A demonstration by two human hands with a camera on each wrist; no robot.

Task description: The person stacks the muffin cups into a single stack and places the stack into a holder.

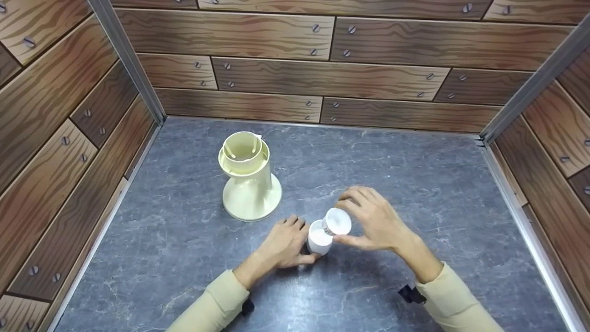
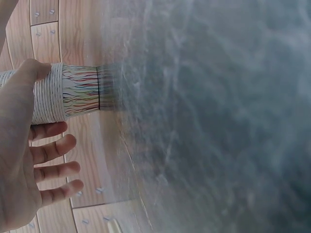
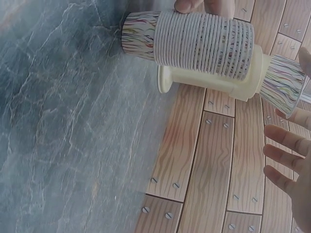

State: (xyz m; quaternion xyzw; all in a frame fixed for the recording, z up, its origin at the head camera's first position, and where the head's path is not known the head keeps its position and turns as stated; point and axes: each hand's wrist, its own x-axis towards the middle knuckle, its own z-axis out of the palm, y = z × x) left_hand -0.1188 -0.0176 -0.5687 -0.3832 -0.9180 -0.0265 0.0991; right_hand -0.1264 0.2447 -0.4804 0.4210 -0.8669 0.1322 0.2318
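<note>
A nested stack of paper cups (image 1: 320, 244), white inside with coloured streaks outside, stands upright on the table. My left hand (image 1: 286, 243) grips it from the left; in the left wrist view the thumb and index finger lie around the rims of the stack (image 2: 48, 99). My right hand (image 1: 374, 220) holds a single paper cup (image 1: 339, 222) between thumb and fingers. That cup is tilted, with its mouth facing up toward the head camera. The right wrist view shows the single cup (image 3: 283, 86) apart from the stack, above its top.
A pale yellow cup holder (image 1: 251, 200) with a round base and open tube top stands behind and left of the hands. Wood-patterned walls (image 1: 267, 74) enclose the dark marbled table (image 1: 184, 258) at the back and both sides.
</note>
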